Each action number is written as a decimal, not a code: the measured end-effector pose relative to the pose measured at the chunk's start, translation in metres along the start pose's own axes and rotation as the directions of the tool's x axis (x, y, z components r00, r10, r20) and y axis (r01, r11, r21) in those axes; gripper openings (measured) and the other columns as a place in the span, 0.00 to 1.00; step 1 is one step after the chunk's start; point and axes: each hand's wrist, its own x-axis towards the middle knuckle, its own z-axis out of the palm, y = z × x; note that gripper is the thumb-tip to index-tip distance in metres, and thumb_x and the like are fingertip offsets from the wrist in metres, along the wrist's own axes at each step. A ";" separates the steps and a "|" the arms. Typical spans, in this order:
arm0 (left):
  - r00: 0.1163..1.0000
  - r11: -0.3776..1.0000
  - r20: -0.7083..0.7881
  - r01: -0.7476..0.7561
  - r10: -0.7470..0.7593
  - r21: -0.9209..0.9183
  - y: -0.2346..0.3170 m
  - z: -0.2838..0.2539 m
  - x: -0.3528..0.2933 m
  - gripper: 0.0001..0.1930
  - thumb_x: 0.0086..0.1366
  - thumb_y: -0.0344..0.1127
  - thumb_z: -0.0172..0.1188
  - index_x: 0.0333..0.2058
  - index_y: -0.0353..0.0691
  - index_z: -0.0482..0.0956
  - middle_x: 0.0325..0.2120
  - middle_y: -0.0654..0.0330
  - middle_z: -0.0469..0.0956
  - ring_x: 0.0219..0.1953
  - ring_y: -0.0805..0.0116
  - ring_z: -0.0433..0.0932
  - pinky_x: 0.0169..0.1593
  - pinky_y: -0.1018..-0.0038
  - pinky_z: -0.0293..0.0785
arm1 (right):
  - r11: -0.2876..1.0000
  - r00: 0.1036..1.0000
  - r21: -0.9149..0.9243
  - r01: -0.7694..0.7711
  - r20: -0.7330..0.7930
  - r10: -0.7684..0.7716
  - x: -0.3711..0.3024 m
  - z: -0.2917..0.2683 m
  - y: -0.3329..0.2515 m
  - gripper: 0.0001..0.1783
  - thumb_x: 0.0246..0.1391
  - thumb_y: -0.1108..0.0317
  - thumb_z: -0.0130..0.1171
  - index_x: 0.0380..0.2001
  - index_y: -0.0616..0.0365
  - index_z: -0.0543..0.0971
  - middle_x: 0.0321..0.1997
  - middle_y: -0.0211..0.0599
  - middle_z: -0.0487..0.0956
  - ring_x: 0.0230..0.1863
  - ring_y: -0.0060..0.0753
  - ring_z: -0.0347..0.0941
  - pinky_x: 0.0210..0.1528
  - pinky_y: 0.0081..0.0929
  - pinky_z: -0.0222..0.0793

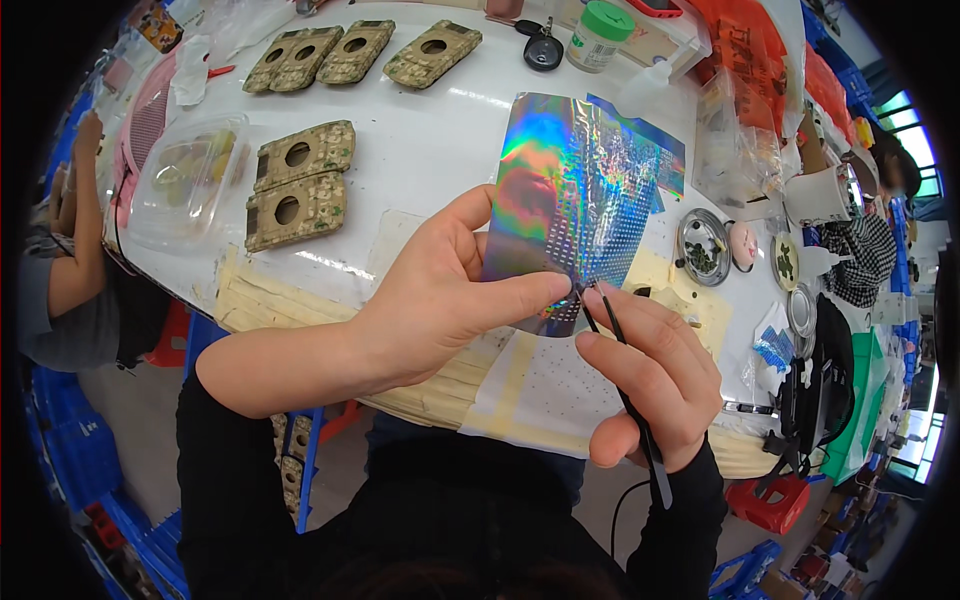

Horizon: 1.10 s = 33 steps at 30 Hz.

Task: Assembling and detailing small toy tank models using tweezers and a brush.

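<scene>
Holographic sheet pinched by left hand; right hand grips black tweezers.

White worktable, blue crates

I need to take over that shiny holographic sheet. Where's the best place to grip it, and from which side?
Probably pinch the holographic sheet at its lower left edge, coming from the left, as the left hand does now. It is thin and stands tilted above the table, and the right hand works black tweezers at its bottom right edge.
</scene>
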 end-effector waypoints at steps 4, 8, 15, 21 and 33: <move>1.000 1.000 0.010 -0.013 0.013 -0.016 -0.001 0.000 0.000 0.27 0.59 0.19 0.57 0.56 0.36 0.60 0.46 0.57 0.75 0.48 0.71 0.76 0.52 0.74 0.72 | 1.000 1.000 0.012 0.001 0.000 -0.001 0.000 -0.003 0.000 0.37 0.46 0.34 0.52 0.32 0.64 0.79 0.35 0.51 0.79 0.39 0.50 0.79 0.37 0.34 0.77; 1.000 1.000 0.005 -0.010 0.010 -0.018 -0.002 0.000 0.000 0.27 0.59 0.18 0.57 0.57 0.36 0.60 0.46 0.57 0.75 0.48 0.71 0.76 0.52 0.73 0.72 | 1.000 1.000 0.021 0.005 0.000 -0.005 -0.001 -0.002 0.001 0.37 0.46 0.34 0.51 0.32 0.64 0.79 0.35 0.52 0.79 0.39 0.51 0.79 0.37 0.34 0.77; 0.999 0.999 -0.004 -0.041 0.041 -0.010 -0.003 0.002 0.001 0.24 0.59 0.22 0.59 0.53 0.36 0.62 0.42 0.58 0.77 0.42 0.72 0.78 0.45 0.74 0.77 | 1.000 1.000 0.014 -0.005 -0.001 0.005 0.000 -0.002 0.000 0.37 0.47 0.34 0.51 0.32 0.64 0.79 0.35 0.52 0.79 0.38 0.51 0.79 0.36 0.34 0.77; 0.999 0.999 -0.026 -0.021 0.022 0.034 -0.004 0.000 0.000 0.25 0.59 0.23 0.61 0.53 0.36 0.62 0.42 0.58 0.78 0.41 0.73 0.78 0.43 0.74 0.77 | 1.000 1.000 0.015 -0.008 0.000 0.008 0.000 -0.001 0.000 0.36 0.47 0.35 0.52 0.32 0.65 0.79 0.35 0.52 0.79 0.38 0.51 0.79 0.36 0.34 0.77; 0.998 0.998 -0.044 0.044 -0.042 0.041 -0.002 0.001 -0.002 0.22 0.58 0.22 0.59 0.52 0.39 0.66 0.45 0.59 0.75 0.49 0.71 0.74 0.53 0.72 0.70 | 0.997 0.998 0.053 -0.061 0.018 0.061 0.001 -0.003 -0.003 0.35 0.43 0.37 0.57 0.31 0.65 0.78 0.35 0.53 0.78 0.38 0.51 0.79 0.37 0.34 0.76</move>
